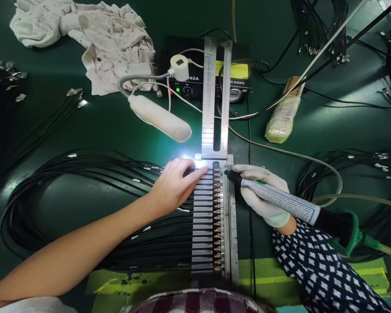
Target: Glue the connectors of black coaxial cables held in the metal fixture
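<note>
The gloved right hand (263,191) holds 1 syringe (280,201) beside the slotted metal fixture (232,226).

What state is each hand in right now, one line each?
Left hand: fingertip at the slotted metal jig; any grip can't be told.
Right hand: gloved, closed around a dispensing syringe.

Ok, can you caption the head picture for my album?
Left hand on a metal rack, gloved right hand holding a tube.

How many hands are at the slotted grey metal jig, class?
2: the bare left hand at the jig's upper left; the white-gloved right hand at its upper right, holding a black-and-white cylindrical dispenser.
</note>
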The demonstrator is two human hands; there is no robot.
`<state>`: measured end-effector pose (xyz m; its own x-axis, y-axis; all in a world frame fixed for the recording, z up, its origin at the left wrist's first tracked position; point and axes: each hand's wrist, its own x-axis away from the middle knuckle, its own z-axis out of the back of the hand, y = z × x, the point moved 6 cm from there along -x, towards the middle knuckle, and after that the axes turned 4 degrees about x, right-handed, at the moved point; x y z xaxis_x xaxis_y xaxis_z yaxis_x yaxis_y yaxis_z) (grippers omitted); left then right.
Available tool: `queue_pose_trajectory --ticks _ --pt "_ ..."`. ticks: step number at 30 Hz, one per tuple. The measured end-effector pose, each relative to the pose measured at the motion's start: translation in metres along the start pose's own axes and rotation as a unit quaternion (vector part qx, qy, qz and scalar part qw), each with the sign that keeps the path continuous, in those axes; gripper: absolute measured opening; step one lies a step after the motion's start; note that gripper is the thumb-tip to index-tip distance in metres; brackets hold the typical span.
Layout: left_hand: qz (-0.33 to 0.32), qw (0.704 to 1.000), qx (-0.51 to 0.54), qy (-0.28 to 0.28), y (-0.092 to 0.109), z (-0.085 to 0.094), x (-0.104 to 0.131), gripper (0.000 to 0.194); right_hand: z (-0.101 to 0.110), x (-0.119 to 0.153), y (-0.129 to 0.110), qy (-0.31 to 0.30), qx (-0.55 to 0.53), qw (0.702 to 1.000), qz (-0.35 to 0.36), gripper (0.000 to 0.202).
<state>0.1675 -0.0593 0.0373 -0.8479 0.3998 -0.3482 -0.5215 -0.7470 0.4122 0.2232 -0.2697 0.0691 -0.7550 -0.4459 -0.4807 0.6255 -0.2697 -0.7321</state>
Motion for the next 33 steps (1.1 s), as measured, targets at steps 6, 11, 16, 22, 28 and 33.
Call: queue_pose_trajectory --ticks 6,11,16,22,28,33 --pt "-0.007 1.000 0.000 0.008 0.001 0.001 -0.001 0.036 -0.001 0.000 0.001 -0.005 0.002 1.000 0.003 0.014" --pt "-0.003 1.000 -0.001 0.005 0.000 0.000 0.000 0.034 0.007 0.006 -0.004 0.020 0.002 1.000 0.009 0.018" --pt "0.008 1.000 0.000 0.002 -0.002 -0.001 0.001 0.034 0.009 0.012 -0.009 0.020 -0.004 1.000 0.019 0.021" --pt "0.006 1.000 -0.001 0.003 -0.001 0.000 0.001 0.033 0.001 0.006 -0.010 -0.009 0.013 1.000 0.003 0.011" --pt "0.007 1.000 -0.002 0.000 -0.001 0.000 0.000 0.032 0.001 0.005 -0.009 -0.005 0.017 1.000 0.005 0.011" --pt "0.009 1.000 0.005 0.001 -0.001 -0.001 0.001 0.033 0.001 0.005 -0.010 0.000 0.023 1.000 0.020 0.011"
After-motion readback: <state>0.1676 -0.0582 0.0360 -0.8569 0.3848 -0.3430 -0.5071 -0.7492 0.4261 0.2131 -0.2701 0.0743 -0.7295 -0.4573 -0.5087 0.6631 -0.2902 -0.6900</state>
